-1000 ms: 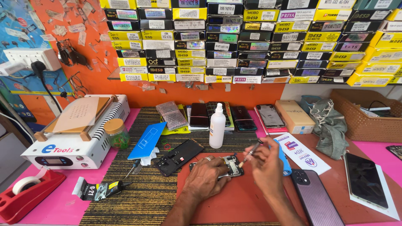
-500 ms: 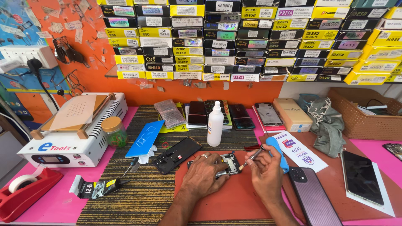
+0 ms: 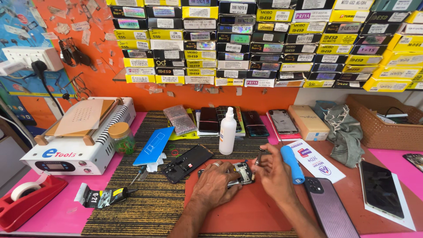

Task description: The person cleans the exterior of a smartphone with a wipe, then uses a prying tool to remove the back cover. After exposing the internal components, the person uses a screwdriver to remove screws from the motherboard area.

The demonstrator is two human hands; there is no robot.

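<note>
My left hand [image 3: 217, 181], a ring on one finger, lies over an opened phone [image 3: 243, 171] with its circuit board showing, and holds it down on the red mat [image 3: 246, 211]. My right hand [image 3: 275, 174] pinches thin metal tweezers [image 3: 260, 157] just right of the phone's upper end, tips pointing up and away. A blue-handled screwdriver [image 3: 292, 164] lies beside my right hand. A black phone part [image 3: 188, 162] rests to the left of my left hand.
A white spray bottle [image 3: 228, 131] stands behind the hands. A white heating machine [image 3: 77, 136], a small jar [image 3: 121, 137] and a red tape dispenser [image 3: 26, 200] are at left. Phones [image 3: 329, 209] and a dark screen [image 3: 381, 188] lie at right, a wicker basket [image 3: 383, 123] beyond. Stacked boxes fill the orange wall.
My right hand has drawn in from the right to the phone's edge with the tweezers. My left hand has stayed on the phone. The view has shifted slightly.
</note>
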